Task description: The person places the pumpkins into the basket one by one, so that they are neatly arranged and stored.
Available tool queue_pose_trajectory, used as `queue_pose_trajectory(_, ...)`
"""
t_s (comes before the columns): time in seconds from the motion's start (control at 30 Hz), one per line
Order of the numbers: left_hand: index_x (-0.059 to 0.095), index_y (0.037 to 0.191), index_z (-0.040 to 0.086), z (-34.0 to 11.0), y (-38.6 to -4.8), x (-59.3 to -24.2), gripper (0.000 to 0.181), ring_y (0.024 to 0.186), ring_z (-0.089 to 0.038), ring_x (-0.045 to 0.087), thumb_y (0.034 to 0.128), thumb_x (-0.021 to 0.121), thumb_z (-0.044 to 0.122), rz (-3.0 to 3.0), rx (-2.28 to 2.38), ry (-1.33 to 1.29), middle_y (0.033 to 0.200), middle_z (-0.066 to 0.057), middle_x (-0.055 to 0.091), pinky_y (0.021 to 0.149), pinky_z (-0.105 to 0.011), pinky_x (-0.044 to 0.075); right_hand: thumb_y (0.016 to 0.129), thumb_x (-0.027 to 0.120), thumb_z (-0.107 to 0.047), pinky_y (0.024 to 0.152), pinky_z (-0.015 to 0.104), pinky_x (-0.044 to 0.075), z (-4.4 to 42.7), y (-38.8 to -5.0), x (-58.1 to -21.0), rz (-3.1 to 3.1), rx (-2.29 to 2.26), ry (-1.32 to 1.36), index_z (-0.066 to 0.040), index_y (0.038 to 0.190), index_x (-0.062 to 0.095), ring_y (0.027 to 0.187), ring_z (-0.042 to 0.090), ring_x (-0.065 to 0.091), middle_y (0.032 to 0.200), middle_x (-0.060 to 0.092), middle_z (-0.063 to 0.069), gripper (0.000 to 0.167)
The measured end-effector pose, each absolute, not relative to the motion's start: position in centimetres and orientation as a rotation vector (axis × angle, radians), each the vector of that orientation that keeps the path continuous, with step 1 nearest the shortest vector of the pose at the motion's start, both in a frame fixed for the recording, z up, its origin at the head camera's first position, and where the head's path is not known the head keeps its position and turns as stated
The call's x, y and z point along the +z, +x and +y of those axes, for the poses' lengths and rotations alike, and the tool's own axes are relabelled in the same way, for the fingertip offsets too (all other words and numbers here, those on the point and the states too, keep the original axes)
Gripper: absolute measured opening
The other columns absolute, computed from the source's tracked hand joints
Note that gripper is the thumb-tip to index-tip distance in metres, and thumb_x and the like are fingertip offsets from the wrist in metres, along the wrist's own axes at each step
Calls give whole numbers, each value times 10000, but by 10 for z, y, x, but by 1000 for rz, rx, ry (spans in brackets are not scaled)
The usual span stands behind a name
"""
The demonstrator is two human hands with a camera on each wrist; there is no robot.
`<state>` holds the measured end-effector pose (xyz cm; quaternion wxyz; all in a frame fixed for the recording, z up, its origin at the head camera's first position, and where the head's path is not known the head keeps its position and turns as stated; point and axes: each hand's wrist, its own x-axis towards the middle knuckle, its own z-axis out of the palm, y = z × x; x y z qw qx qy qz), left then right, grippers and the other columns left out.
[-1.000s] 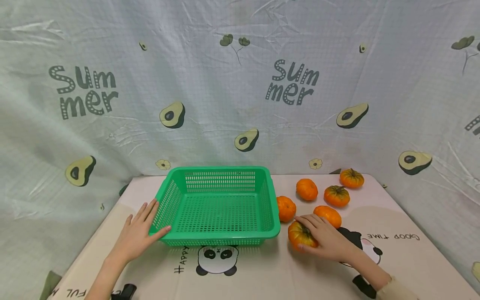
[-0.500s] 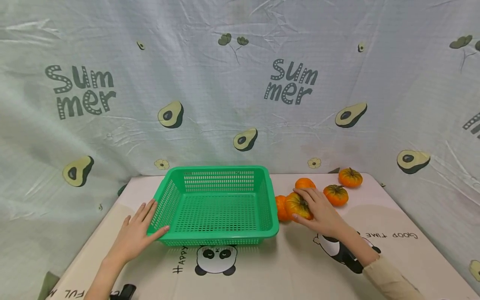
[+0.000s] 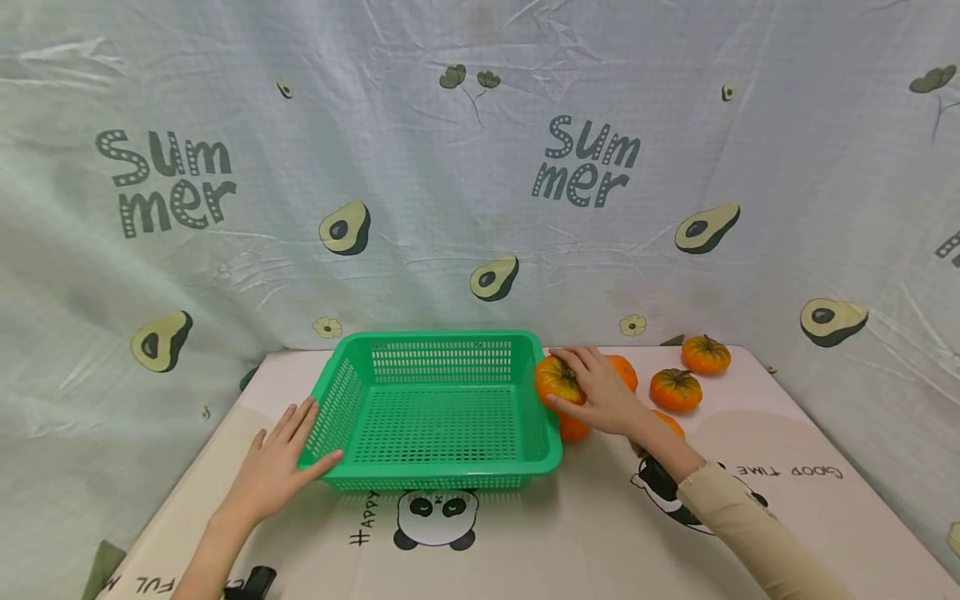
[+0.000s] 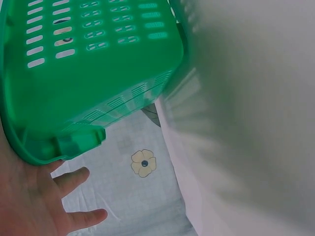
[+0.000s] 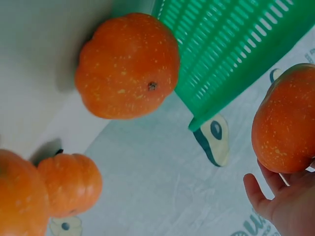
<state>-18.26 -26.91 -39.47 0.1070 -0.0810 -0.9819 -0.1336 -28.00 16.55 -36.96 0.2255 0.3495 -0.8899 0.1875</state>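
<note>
A small orange pumpkin with greenish streaks on top (image 3: 558, 381) is gripped by my right hand (image 3: 606, 395), raised beside the right rim of the green plastic basket (image 3: 446, 469). In the right wrist view the held pumpkin (image 5: 288, 120) shows its speckled orange side, with fingers beneath it. My left hand (image 3: 273, 463) rests on the basket's left rim, its fingers spread; in the left wrist view the fingers (image 4: 74, 181) stick out straight below the rim. Just right of the basket another pumpkin (image 3: 574, 427) sits on the table, partly hidden under the held one.
More pumpkins lie to the right: one behind the right hand (image 3: 624, 372), one partly hidden by the forearm (image 3: 670, 423), a green-topped one (image 3: 676, 390) and one at the back corner (image 3: 705, 355). A printed cloth (image 3: 420, 275) hangs behind the table.
My right hand has lifted the green-streaked pumpkin off the table and carried it back and left to the basket's right rim. The left hand and basket stay put.
</note>
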Motion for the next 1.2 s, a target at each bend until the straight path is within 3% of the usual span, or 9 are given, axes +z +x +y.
queue_pose_trajectory(0.37,209,1418,21,-270,-182,-396,849,1342,-384,188,820,506,544,-2882,-407,-241,1461,-194,225,957,-680,160,811,593,-397,939,452,362,139,-307,-371,-2513,437,994,-51,1289,447,1076,259,414,1195,498,119,608)
queue_pose_trajectory(1.2,224,1411,8,-269,-182,-399,839,1325,-399,222,823,510,535,-2866,-428,-236,1463,-187,228,953,-680,188,821,512,-539,902,470,343,99,-353,-371,-2686,245,1056,-145,1285,449,1133,271,409,1247,493,72,612)
